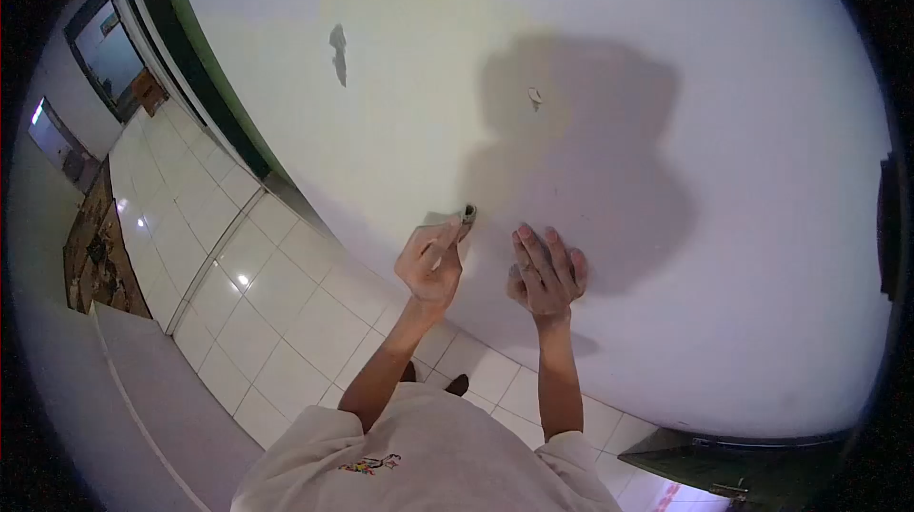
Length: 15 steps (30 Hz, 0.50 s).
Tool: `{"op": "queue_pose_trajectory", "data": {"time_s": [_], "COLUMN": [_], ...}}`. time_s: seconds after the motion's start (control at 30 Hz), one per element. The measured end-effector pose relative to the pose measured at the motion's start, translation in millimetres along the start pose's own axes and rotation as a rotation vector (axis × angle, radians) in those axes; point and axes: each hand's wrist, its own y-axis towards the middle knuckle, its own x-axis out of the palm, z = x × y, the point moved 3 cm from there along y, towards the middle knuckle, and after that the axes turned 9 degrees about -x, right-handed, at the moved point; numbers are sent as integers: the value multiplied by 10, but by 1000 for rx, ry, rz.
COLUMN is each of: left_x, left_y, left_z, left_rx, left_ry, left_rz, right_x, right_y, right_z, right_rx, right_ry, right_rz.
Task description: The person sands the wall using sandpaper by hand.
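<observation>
A pale wall (400, 140) fills the middle of the view. Near its lower left part, my left hand (433, 260) is closed on a small object (468, 215) with a dark end, which is held close to the wall; what it is I cannot make out. My right hand (547, 269) rests on the wall to the right, palm toward it and fingers spread. Above the hands are a grey chipped patch (339, 55) and a smaller chipped spot (535, 98), the latter inside a large shadow.
Shiny white floor tiles (276, 293) run below and left of the wall. A dark green door frame (219, 102) edges the wall at the left. A patterned brown mat (100, 255) lies at far left. At the lower right is a dark green panel (705, 460).
</observation>
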Motion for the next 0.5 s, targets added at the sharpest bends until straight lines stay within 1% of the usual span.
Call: {"op": "queue_pose_trajectory", "data": {"time_s": [0.03,0.1,0.17,0.23,0.27,0.4,0.47,0.5], "left_x": [-13,-28,-68,-66,-84,-170,-158,-123], "left_y": [-113,-318,-457,-518,-563,-191,76,162], "left_z": [-52,-162,-166,-243,-242,9,158,176], "left_rx": [0,-98,-123,-284,-312,-300,-104,-104], "left_ry": [0,14,-19,-75,-140,-132,-76,-76], "left_rz": [0,-82,-75,-130,-127,-91,-42,-45], "right_x": [-7,-11,-17,-6,-1,-24,-34,-38], "right_y": [1,13,0,-18,-43,-26,-10,-4], "right_z": [-2,5,3,-2,5,31,22,25], "right_rx": [0,-1,0,-1,1,20,25,28], "right_ry": [0,19,10,-5,8,54,51,42], "right_rz": [0,3,-4,-8,-10,-30,-21,-8]}}
